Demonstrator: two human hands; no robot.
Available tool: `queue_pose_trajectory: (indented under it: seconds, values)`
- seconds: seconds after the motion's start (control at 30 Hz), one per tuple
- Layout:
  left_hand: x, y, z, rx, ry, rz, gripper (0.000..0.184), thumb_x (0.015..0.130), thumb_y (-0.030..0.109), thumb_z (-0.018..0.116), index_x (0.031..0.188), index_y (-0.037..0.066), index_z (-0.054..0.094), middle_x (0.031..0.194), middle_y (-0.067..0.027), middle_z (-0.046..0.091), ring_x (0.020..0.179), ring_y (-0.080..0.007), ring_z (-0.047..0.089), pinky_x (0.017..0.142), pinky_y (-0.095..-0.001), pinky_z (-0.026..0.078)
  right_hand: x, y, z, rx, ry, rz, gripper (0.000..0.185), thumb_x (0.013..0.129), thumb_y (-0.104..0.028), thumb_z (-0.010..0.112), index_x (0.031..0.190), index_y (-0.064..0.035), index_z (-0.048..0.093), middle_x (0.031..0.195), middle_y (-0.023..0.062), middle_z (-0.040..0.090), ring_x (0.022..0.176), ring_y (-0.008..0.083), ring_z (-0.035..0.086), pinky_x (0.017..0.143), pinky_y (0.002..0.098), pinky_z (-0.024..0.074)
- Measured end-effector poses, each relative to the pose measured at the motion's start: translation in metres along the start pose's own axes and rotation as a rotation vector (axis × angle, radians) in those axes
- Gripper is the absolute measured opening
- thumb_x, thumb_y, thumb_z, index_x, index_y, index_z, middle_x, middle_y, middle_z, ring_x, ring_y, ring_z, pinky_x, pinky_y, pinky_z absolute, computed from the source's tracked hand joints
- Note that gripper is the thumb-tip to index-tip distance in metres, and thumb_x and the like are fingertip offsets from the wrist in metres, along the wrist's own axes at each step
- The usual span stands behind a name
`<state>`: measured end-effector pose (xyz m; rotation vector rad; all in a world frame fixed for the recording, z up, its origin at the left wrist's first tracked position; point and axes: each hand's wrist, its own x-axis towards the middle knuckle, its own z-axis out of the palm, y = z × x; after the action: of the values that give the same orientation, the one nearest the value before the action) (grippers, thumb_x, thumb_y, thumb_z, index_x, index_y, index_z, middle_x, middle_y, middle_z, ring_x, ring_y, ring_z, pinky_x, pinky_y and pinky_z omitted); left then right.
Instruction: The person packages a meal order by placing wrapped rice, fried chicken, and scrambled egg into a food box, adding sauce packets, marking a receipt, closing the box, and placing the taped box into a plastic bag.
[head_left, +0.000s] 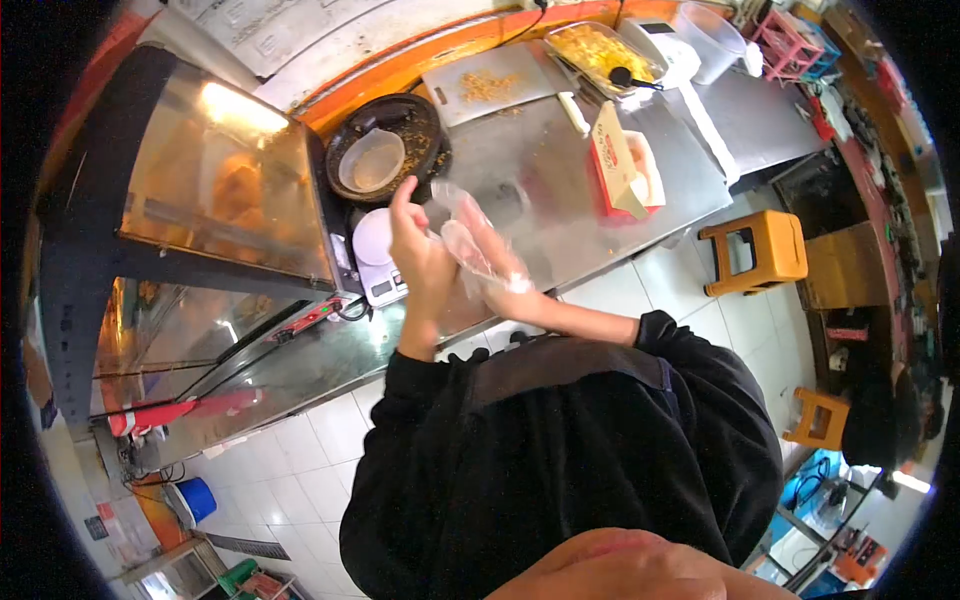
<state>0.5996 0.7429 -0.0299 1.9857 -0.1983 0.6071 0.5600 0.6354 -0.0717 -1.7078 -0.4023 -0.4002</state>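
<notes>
My right hand [485, 245] is inside a clear plastic glove [462, 205], its fingers stretched forward and the glove's loose cuff bunched at the wrist. Bare and close beside it, my left hand [424, 262] has its fingers apart, one pointing up; some of its fingertips are hard to make out behind the plastic. Both hands are above the front edge of the steel counter [560, 225]. Just left of my left hand sits a small scale with a round pale plate [375, 238]. Behind it a dark round pan [415, 125] holds a clear plastic bowl [371, 160] and crumbs.
A glass-fronted warmer [215, 170] with fried food stands at left. Farther back are a cutting board [515, 92] with crumbs, a knife with a white handle [573, 113], and a tray of yellow food [603, 55]. An open red box [610, 175] stands right. Orange stool [775, 252] on the floor.
</notes>
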Motion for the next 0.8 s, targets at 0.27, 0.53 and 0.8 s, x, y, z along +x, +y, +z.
queue_pose_trajectory:
  seconds: [0.27,0.53,0.8]
  values:
    - [0.184,-0.128,-0.068,1.225,-0.077,-0.467,0.105,0.061,0.044,0.076,0.138,0.002,0.019,0.124,-0.0266,0.044,0.112,-0.0329,0.051,0.092,-0.0398,0.042,0.069,-0.024,-0.163,-0.161,-0.657,0.171,0.032,0.081,-0.015,0.060,0.111,-0.0064,0.061,0.107,0.0122,0.063,0.101,0.0259,0.059,0.087,0.0323,0.0445]
    - [0.237,-0.083,-0.023,1.241,-0.488,-0.369,0.098,0.059,0.038,0.079,0.135,0.001,0.029,0.114,-0.0227,0.055,0.103,-0.0307,0.057,0.087,-0.0388,0.046,0.179,0.146,-0.321,-0.844,0.028,0.053,0.029,0.078,-0.009,0.060,0.107,-0.0046,0.060,0.099,0.0158,0.064,0.089,0.0265,0.063,0.076,0.0349,0.0493]
    - [0.159,0.100,0.204,-0.258,-0.183,0.141,0.072,0.076,0.006,0.068,0.136,0.011,0.030,0.092,-0.0068,0.052,0.088,-0.0149,0.055,0.082,-0.0301,0.048,0.233,0.078,-0.262,0.778,-0.654,0.446,0.057,0.085,-0.018,0.060,0.134,-0.0065,0.032,0.106,0.0079,0.059,0.096,0.0118,0.055,0.077,0.0238,0.0465]
